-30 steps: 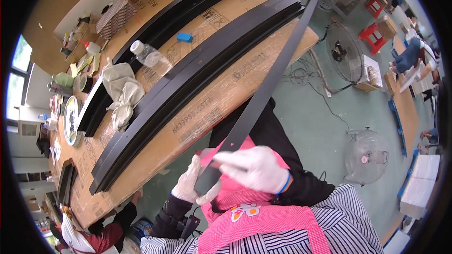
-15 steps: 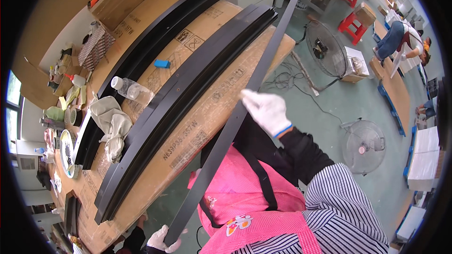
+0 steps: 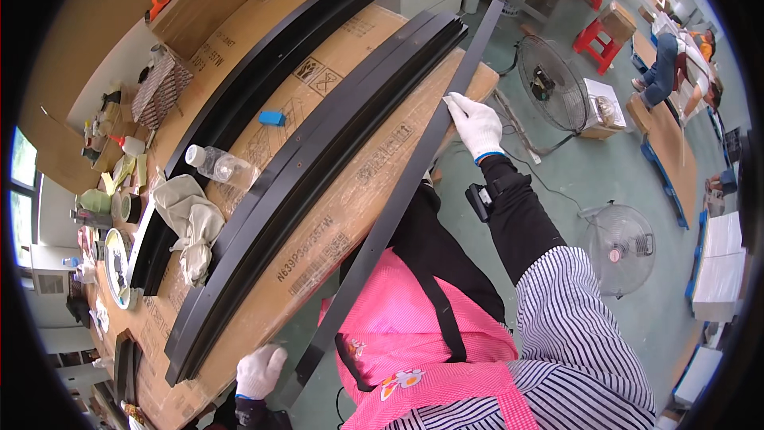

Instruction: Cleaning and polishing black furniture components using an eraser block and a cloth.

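Note:
A long flat dark-grey strip point(image 3: 396, 209) slants across in front of me, from beside the bench's far right end down toward my left. My right hand point(image 3: 478, 124), in a white glove, pinches its edge near the upper end. At the strip's lower end, my gloved left hand point(image 3: 261, 372) is apart from it, fingers curled in and nothing seen in them. Alongside the strip, a curved black profile point(image 3: 306, 139) rests on the cardboard-covered bench point(image 3: 314, 259), with a second curved profile point(image 3: 253, 64) behind it.
Between the profiles lie a blue block point(image 3: 271, 118), a clear bottle point(image 3: 227, 168) and a crumpled cloth point(image 3: 189, 211). A standing fan point(image 3: 549, 84) and another fan point(image 3: 617, 248) stand on the floor to the right. Farther off, a person point(image 3: 664, 68) bends over a pallet.
My left hand has let go of the strip's lower end and moved up slightly. My right hand has shifted up along the strip, farther away from me.

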`<state>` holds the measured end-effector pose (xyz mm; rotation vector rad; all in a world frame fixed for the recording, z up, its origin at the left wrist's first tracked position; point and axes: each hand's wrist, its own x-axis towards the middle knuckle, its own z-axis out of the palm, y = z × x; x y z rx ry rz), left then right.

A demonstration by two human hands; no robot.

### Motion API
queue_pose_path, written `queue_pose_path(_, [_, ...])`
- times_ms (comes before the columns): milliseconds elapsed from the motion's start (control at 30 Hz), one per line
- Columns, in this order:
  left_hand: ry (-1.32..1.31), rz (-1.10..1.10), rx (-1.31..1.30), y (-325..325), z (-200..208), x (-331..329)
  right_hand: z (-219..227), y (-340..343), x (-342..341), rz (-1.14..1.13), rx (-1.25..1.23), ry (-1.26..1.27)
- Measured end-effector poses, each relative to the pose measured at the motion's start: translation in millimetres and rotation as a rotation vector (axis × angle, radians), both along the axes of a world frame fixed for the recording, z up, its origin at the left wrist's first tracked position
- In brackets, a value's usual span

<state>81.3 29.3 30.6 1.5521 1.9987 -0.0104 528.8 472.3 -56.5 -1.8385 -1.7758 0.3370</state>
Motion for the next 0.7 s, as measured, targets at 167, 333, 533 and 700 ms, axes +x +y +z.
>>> queue_pose_path(167, [0.272,-0.265,0.264,111,-38,149,1,-2,-5,-0.018,0.022,0.019])
queue_pose_path(333, [0.244,-0.131,0.421,135,-94,185,8,-46,-42,0.147,0.088,0.027])
queue_pose_path(533, [0.044,-0.096,0.369,62,-36,128,22,-234,-105,0.832,0.082,0.026])
queue_pose_path(700, [0.128,-0.083,0.279,-54,-35,59,29,-250,-106,0.827,0.097,-0.056])
